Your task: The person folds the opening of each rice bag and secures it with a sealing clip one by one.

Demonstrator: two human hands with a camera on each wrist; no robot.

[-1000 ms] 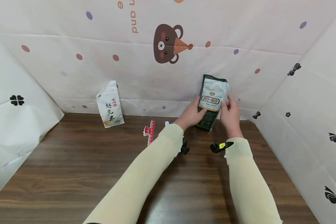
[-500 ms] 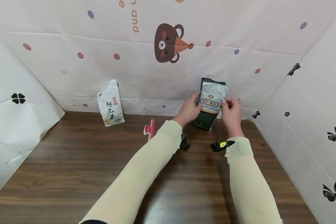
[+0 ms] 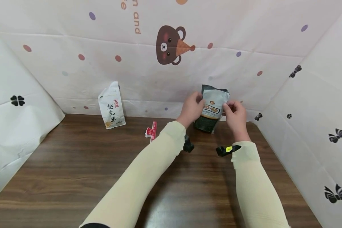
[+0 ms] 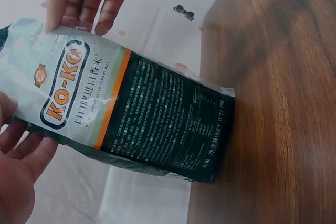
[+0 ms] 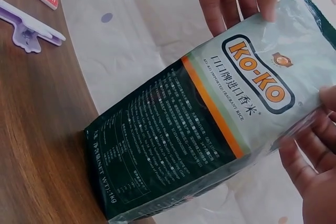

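Observation:
A dark green and silver KO-KO rice bag (image 3: pixel 211 109) stands on the table near the back wall, its top leaning away. My left hand (image 3: pixel 191 108) pinches its left side edge, thumb on the front and fingers curled behind. On the opposite edge my right hand (image 3: pixel 236 118) pinches the bag at about the same height. In the left wrist view the bag's base (image 4: pixel 223 135) is down at the wooden surface. The right wrist view shows the thumb (image 5: pixel 328 98) of my right hand on the front face and its fingers at the side.
A white rice bag (image 3: pixel 112 107) stands against the patterned backdrop (image 3: pixel 148 82) at the back left. A red clip (image 3: pixel 151 131) with a piano-key pattern lies on the table (image 3: pixel 102 164) left of my left forearm. Beside it is a purple clip (image 5: pixel 29 24).
The KO-KO bag's top has come lower and slightly left, with its base staying near the same spot. Both hands stay at its sides; the left has slid up along its edge.

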